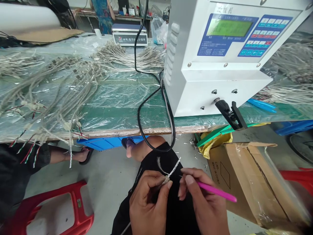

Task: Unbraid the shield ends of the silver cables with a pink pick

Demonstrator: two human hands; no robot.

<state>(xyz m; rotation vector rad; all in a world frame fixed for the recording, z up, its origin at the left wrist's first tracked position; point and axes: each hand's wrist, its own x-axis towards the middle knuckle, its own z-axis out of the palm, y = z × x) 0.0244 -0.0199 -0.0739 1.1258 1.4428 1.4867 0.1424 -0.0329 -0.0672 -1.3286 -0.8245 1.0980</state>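
Above my lap, my left hand (150, 199) pinches a cable (174, 168) close to its end. A foil-like silvery strand rises from the pinch, and a loose frayed strand curls off to its left. Just right of it, my right hand (200, 195) is closed around a pink-handled tool (217, 190), held like a pen. Its thin tip points at the cable end, apart from it as far as I can see. The cable's tail shows below my left hand.
Bundles of cables (80, 78) lie on the green plastic-covered table (117, 98). A white machine (181, 78) with a keypad stands at right, a black cord (138, 120) looping off the edge. A scale (129, 39), red stool (83, 202) and cardboard box (234, 182) surround. Another person's leg (63, 155) is at left.
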